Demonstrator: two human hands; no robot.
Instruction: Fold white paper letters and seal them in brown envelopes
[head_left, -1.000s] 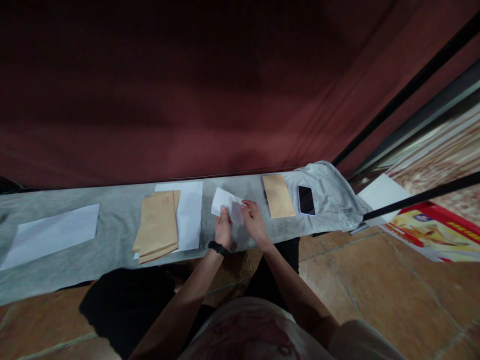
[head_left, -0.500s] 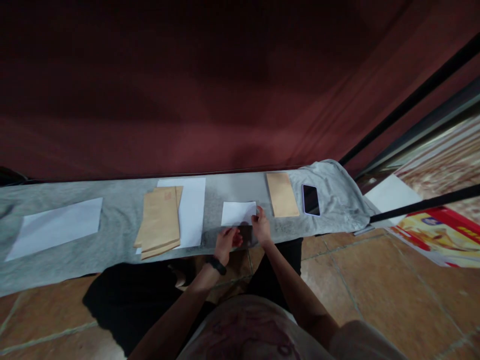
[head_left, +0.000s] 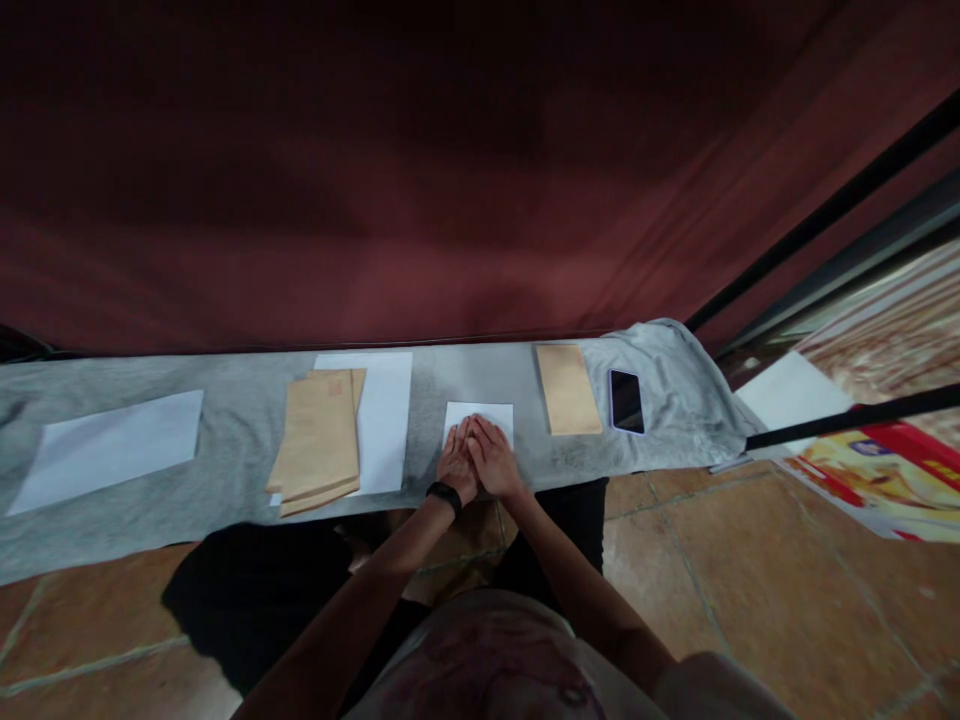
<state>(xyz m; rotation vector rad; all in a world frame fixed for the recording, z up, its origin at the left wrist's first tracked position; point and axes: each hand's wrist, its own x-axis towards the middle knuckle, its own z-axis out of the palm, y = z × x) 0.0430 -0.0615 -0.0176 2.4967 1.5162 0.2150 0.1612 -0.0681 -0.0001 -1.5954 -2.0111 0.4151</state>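
Note:
A small white sheet of paper (head_left: pixel 501 411), apparently folded, lies on the grey cloth in front of me. Flat on top of it rest both hands, side by side and touching. My left hand (head_left: pixel 456 467), with a dark band on the wrist, has its fingers stretched out. My right hand (head_left: pixel 493 458) lies beside it, fingers also extended, pointing away from me. Together they cover the middle and near part of the paper. To their right is a single brown envelope (head_left: pixel 568 390). Left of them, a stack of brown envelopes (head_left: pixel 321 430) overlaps larger white sheets (head_left: pixel 388 420).
A phone (head_left: pixel 626 401) lies right of the single envelope. Another white sheet (head_left: pixel 109 450) is at the far left of the grey cloth (head_left: pixel 240 400). A dark red surface (head_left: pixel 465 280) rises behind. A colourful printed box (head_left: pixel 892 470) stands on the right beyond black bars.
My hands have come off the paper's right and near edges and moved together onto its top, fingers now laid flat. The camera has shifted slightly.

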